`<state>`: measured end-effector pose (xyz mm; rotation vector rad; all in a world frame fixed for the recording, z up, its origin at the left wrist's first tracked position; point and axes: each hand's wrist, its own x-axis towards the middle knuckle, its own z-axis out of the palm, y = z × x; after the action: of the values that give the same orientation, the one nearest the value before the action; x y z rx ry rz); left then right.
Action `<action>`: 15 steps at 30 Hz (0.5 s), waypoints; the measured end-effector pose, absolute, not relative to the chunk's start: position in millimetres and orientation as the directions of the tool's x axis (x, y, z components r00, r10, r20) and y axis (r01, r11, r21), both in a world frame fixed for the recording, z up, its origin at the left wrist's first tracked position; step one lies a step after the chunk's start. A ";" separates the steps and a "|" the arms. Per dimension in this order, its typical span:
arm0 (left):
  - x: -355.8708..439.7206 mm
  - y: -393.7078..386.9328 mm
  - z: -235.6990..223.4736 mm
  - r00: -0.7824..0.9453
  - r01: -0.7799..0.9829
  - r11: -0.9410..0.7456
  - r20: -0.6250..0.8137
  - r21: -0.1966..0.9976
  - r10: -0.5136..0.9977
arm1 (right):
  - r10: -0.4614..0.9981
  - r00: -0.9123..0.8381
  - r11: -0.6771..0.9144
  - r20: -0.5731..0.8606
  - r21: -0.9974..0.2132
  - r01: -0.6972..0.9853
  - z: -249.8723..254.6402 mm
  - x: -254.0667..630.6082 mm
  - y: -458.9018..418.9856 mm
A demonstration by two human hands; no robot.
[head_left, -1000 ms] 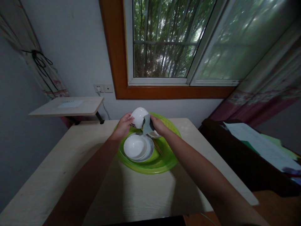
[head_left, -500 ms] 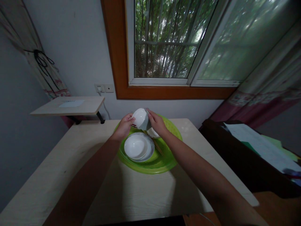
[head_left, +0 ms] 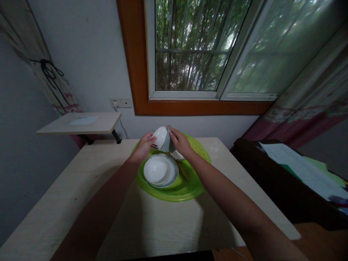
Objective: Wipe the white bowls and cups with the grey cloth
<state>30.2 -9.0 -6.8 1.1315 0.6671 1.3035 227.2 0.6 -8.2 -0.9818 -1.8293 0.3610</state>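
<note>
Over a green basin, my left hand [head_left: 144, 145] grips a tilted white bowl [head_left: 160, 136] by its left rim, where a dark red mark shows. On the bowl's right side my right hand [head_left: 179, 140] is closed on a thin grey cloth [head_left: 166, 142] that lies against the bowl; its fingers partly hide the cloth. Below the hands, another white bowl [head_left: 156, 169] rests on a plate [head_left: 173, 176] with a patterned rim. Chopsticks [head_left: 183, 171] lie to the right of the plate. A further white bowl [head_left: 177, 155] is partly covered by my right hand.
The green basin [head_left: 185, 197] stands on a pale wooden table [head_left: 168, 224]. A small raised shelf [head_left: 100, 122] with a paper on it is at the back left. Papers [head_left: 296, 163] lie on dark furniture to the right. Behind the table are a wall and a window [head_left: 195, 47].
The held bowl has turned, so its white face looks narrower and more of its grey-covered right side shows. Both hands stay in nearly the same place.
</note>
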 end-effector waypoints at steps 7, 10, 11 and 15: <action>29.9 -10.0 -6.3 0.203 -0.393 -0.113 0.206 0.912 0.957 | 0.908 -0.050 0.398 0.416 -0.821 0.409 -27.4 237.0 14.0; 30.5 -10.1 -6.9 0.213 -0.393 -0.102 0.198 0.914 0.957 | 0.868 -0.072 0.469 0.492 -0.760 0.450 -21.3 234.8 8.8; 30.7 -10.2 -7.2 0.214 -0.392 -0.097 0.193 0.915 0.958 | 0.847 -0.089 0.501 0.524 -0.730 0.465 -18.3 233.5 6.4; 31.3 -10.1 -8.0 0.224 -0.387 -0.073 0.170 0.919 0.960 | 0.739 -0.230 0.648 0.633 -0.576 0.498 -6.3 226.6 -4.7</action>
<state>31.3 -10.1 -8.0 1.1188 0.6800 1.2646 226.6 -4.7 -6.3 -0.9774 -1.8927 0.3108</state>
